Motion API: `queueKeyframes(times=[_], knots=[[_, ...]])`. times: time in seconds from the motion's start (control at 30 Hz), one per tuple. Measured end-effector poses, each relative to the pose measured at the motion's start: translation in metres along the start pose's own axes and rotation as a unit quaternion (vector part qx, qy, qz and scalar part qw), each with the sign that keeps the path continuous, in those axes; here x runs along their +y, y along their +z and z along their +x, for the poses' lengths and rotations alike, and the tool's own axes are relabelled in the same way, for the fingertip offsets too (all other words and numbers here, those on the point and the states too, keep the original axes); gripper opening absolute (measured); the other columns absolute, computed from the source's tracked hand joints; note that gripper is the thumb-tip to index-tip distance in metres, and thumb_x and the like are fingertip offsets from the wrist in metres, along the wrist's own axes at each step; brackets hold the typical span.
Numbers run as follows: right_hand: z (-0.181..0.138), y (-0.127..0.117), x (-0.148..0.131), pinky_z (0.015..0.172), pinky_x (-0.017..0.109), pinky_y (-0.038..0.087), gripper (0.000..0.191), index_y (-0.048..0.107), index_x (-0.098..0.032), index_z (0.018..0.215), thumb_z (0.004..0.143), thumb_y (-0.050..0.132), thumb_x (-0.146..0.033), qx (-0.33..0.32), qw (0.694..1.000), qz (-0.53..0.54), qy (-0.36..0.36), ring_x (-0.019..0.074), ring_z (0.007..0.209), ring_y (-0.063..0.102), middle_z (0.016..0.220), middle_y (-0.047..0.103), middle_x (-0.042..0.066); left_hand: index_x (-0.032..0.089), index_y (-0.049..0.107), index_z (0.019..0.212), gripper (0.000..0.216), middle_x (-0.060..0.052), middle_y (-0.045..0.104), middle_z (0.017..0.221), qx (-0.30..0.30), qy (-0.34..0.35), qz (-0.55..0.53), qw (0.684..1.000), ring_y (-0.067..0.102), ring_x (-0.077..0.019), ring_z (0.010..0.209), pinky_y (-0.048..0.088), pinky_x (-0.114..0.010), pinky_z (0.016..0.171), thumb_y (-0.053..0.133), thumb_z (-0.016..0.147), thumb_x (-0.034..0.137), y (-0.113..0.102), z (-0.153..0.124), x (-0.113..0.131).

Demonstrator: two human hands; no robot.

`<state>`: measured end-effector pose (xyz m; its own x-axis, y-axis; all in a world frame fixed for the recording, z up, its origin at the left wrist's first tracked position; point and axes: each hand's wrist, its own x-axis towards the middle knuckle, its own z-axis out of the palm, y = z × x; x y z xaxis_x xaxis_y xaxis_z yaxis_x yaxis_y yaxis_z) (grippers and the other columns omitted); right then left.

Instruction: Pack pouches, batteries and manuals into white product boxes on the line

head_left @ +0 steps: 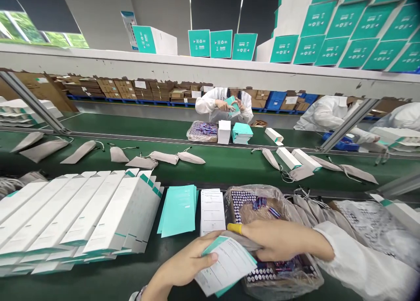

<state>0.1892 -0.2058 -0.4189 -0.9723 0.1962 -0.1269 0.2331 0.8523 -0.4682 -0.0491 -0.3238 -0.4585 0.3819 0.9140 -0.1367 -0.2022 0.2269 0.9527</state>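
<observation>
From the head view, the person's left hand (183,266) has its grip closed on a printed leaflet (229,266), thumb pressed on top, with a teal card (214,245) showing beneath it. The pair is held low over the bench (108,279), just in front of the open bag of batteries (249,200).

The right hand (278,239), a yellow finger cot (234,228) on one fingertip, lies across the leaflet's far edge and a bit of grey material. I cannot tell whether its grip has closed on anything.

The likeliest trouble, to my eye, is the paper. It is pinched at one corner only, so a tug from the other hand could slide the leaflet off the card or crease it.

The right sleeve (357,266) rests over the bag's loose plastic. A quick pull back might drag the bag and spill batteries onto the bench.

The stack of leaflets (211,209) and the teal cards (179,209) sit close together just behind, so a careless reach could fan them. The white boxes (98,218) to the left lean in an overlapping row, and a knock could shift them.
</observation>
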Motion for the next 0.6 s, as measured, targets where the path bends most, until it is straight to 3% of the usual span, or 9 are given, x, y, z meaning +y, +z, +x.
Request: queueKeyframes(times=[0.07,0.13,0.27,0.37,0.47,0.53,0.6], knots=[[0.003,0.009,-0.012,0.052,0.029,0.046,0.05,0.059,-0.016,0.127,0.079,0.064,-0.005,0.034,0.982,-0.186,0.01,0.0196,0.061,0.064,0.079,0.073,0.005,0.021,0.072,0.122,0.038,-0.013,0.068,0.126,-0.011,-0.009,-0.004,1.0,0.06,-0.0325,0.118,0.04,-0.039,0.105,0.064,0.089,0.037,-0.003,-0.001,-0.002],[0.007,0.017,-0.02,0.059,0.034,0.047,0.041,0.062,-0.015,0.123,0.084,0.058,-0.003,0.069,0.95,-0.306,0.004,0.0219,0.064,0.064,0.078,0.072,0.008,0.021,0.071,0.123,0.038,-0.013,0.068,0.124,-0.014,-0.015,0.0,1.0,0.063,-0.0313,0.11,0.045,-0.038,0.098,0.062,0.09,0.038,-0.004,-0.001,-0.003],[0.012,0.018,-0.023,0.062,0.036,0.045,0.035,0.063,-0.015,0.123,0.09,0.054,-0.008,0.106,0.924,-0.367,-0.013,0.0228,0.067,0.063,0.076,0.071,0.009,0.018,0.077,0.109,0.032,-0.012,0.071,0.115,-0.023,-0.004,0.023,0.999,0.063,-0.0295,0.106,0.044,-0.034,0.095,0.064,0.089,0.04,-0.002,0.004,-0.007],[0.009,0.006,-0.02,0.061,0.034,0.042,0.027,0.068,-0.021,0.113,0.089,0.059,-0.01,0.111,0.934,-0.339,0.007,0.0227,0.067,0.062,0.073,0.07,0.008,0.015,0.078,0.101,0.035,-0.011,0.074,0.103,-0.008,-0.044,-0.03,0.999,0.066,-0.0283,0.098,0.047,-0.033,0.089,0.072,0.083,0.044,-0.005,0.004,-0.019],[-0.002,-0.012,-0.015,0.057,0.032,0.039,0.012,0.07,-0.023,0.099,0.087,0.069,-0.024,0.055,0.963,-0.263,0.014,0.0226,0.065,0.062,0.071,0.07,0.007,0.012,0.08,0.089,0.038,-0.01,0.076,0.084,0.009,-0.102,-0.117,0.988,0.07,-0.024,0.079,0.05,-0.029,0.074,0.085,0.068,0.043,-0.015,-0.004,-0.035],[-0.012,-0.024,-0.007,0.055,0.03,0.039,0.016,0.071,-0.023,0.096,0.088,0.069,-0.037,0.024,0.987,-0.158,0.013,0.0208,0.062,0.062,0.069,0.069,0.004,0.011,0.079,0.085,0.039,-0.009,0.074,0.074,0.028,-0.113,-0.19,0.975,0.07,-0.0206,0.065,0.051,-0.026,0.062,0.09,0.062,0.04,-0.024,-0.012,-0.044],[-0.022,-0.032,0.005,0.054,0.027,0.04,0.023,0.073,-0.024,0.094,0.089,0.067,-0.045,0.0,1.0,0.012,0.018,0.0175,0.058,0.06,0.068,0.069,0.001,0.01,0.078,0.08,0.035,-0.008,0.072,0.07,0.047,-0.096,-0.261,0.959,0.066,-0.0171,0.048,0.047,-0.023,0.045,0.09,0.062,0.039,-0.033,-0.021,-0.049]])
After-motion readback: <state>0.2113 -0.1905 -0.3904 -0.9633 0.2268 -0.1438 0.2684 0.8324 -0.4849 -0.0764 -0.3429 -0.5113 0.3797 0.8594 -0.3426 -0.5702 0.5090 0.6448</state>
